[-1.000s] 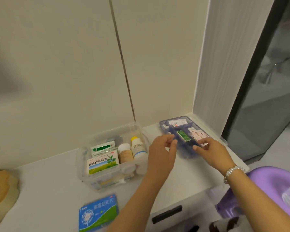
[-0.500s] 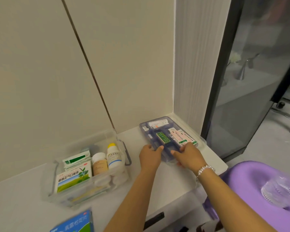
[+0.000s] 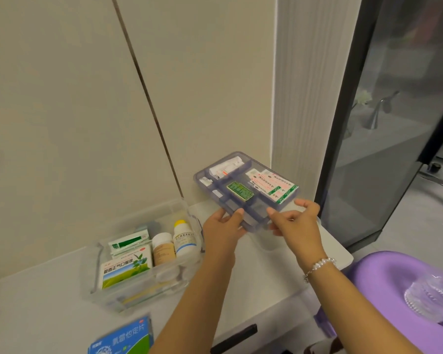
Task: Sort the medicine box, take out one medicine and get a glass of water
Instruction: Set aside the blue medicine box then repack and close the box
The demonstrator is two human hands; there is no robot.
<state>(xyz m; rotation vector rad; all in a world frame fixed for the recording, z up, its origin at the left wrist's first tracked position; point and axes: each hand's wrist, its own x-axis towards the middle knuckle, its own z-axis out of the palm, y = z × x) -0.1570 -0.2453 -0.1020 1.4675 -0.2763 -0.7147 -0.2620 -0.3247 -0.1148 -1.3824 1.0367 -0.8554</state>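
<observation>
A blue-tinted divided tray (image 3: 215,172) with sachets and a small green packet hangs tilted above the white counter. My left hand (image 3: 221,227) grips its near left edge and my right hand (image 3: 296,221) grips its near right edge. To the left stands the clear medicine box (image 3: 143,292), open, holding a green-and-white carton, a brown bottle and a white bottle with a yellow cap. A blue-and-green medicine carton (image 3: 124,339) lies on the counter in front of the box. A glass (image 3: 430,300) rests on a purple stool at the lower right.
The white counter (image 3: 274,274) ends at a ribbed wall panel on the right, with a dark handle (image 3: 234,339) on a drawer front below. A dark glass door (image 3: 394,123) stands further right. The purple stool (image 3: 394,277) sits below the counter's right end.
Both hands have taken the tray by its near edge and lifted it off the counter, tilting it up. The view has shifted so the medicine box lies further left.
</observation>
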